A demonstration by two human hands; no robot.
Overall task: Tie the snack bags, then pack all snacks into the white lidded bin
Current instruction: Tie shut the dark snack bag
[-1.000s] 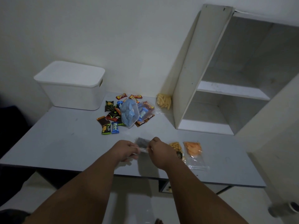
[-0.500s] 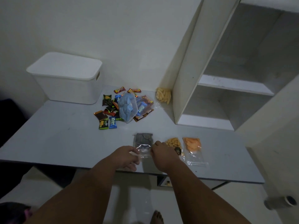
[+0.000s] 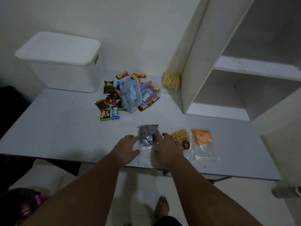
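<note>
A clear bag of dark silvery snacks (image 3: 147, 134) lies flat on the grey table (image 3: 57, 131) near its front edge. My left hand (image 3: 125, 150) rests palm down with its fingertips touching the bag's left side. My right hand (image 3: 167, 150) lies flat over the bag's lower right part, fingers spread. Neither hand grips it. To the right lie a bag of yellow nuts (image 3: 181, 138) and a bag of orange chips (image 3: 202, 139), both with loose open ends. The white bin (image 3: 60, 62) stands at the back left with its lid on.
A pile of wrapped candies (image 3: 110, 98), a blue-filled bag (image 3: 130, 95) and a bag of wrapped bars (image 3: 149, 93) sit mid-table. A bag of pale sticks (image 3: 171, 80) leans by the white shelf unit (image 3: 192, 62) at right. My bare foot (image 3: 161, 207) is below the table.
The bag, pinched between both hands above the table's front edge a second ago, now lies flat. Both hands have let go and spread out on and beside it.
</note>
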